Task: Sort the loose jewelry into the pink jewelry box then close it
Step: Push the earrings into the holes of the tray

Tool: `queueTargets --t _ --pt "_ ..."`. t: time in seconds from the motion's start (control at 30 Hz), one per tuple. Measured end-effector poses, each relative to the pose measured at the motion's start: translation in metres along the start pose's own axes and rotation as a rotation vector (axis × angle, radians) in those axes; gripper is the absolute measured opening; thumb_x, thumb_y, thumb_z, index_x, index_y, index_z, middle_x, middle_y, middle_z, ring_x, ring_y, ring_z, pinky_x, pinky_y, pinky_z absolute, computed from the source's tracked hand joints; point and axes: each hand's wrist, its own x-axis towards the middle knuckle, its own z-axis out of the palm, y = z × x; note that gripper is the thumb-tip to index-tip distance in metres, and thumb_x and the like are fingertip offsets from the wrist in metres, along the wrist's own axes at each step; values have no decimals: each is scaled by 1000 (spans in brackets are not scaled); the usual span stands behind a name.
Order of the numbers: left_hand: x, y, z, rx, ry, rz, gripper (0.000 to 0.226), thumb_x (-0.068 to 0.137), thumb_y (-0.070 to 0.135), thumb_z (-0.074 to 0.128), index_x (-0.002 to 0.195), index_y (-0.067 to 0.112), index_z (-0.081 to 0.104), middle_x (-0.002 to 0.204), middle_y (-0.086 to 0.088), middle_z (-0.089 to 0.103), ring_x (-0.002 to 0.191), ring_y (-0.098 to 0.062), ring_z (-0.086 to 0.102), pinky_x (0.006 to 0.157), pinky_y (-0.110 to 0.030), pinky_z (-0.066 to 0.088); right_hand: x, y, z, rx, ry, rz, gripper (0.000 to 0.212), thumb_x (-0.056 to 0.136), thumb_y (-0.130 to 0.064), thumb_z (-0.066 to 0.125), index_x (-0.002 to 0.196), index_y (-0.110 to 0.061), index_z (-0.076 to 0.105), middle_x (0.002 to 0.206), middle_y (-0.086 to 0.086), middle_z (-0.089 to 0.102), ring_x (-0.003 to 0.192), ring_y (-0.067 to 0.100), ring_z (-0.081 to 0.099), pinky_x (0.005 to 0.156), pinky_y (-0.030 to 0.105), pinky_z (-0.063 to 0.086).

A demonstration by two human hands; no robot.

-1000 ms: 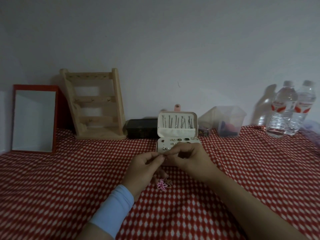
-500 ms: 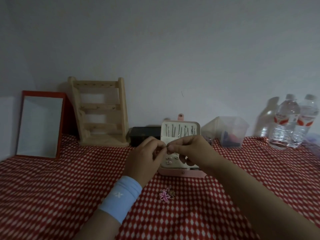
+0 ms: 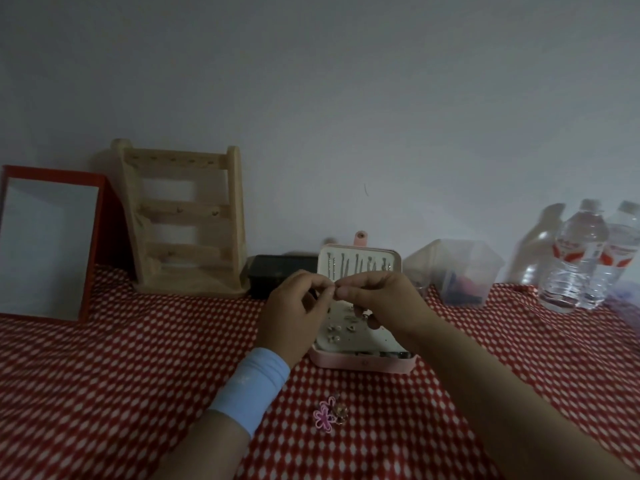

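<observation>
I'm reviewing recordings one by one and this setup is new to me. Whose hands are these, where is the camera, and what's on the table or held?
No machine here: a person works with bare hands, filmed from a camera on their head looking forward and down. The left hand, with a blue wristband, and the right hand pinch a tiny item, too small to identify, over the open pink jewelry box. A pink flower piece lies on the red checked cloth. Behind stand a wooden rack, a black box, a clear tub and two water bottles.
</observation>
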Motion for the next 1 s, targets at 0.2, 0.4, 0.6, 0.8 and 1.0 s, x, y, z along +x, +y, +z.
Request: queueTargets --t 0.2,0.4,0.6,0.8,1.0 --pt "-4 -9 2 -233 -10 -215 8 89 11 67 91 17 72 89 9 71 84 -1 66 70 -12 52 10 8 5 -37 25 -21 5 83 -11 79 88 -11 81 78 11 75 57 16 55 43 23 42" --pt "-9 -14 5 -230 9 -235 6 90 14 66 92 17 71 89 12 70 86 1 65 72 -11 51 16 11 7 -84 12 -33 6 84 -5 77 84 -9 80 66 1 72 52 8 54 44 15 42" --pt "-13 -41 -2 -55 -160 -229 11 90 17 65 97 23 71 96 16 64 94 6 58 82 -5 44 23 21 0 -715 3 -81 14 88 -21 76 95 -32 81 85 -28 65 81 -5 62 75 7 50" --pt "-17 -45 3 -11 -254 -222 10 89 18 66 93 23 74 96 17 59 95 7 55 84 -2 39 25 22 6 -951 -46 -176 16 92 -26 71 103 -35 80 114 -12 74 104 6 64 92 18 50" --pt "-18 -47 5 2 -245 -226 9 90 20 66 93 22 74 96 18 59 94 6 55 83 -4 41 26 20 11 -1074 -88 -251 17 94 -30 68 105 -36 79 113 -12 73 102 10 64 88 23 49"
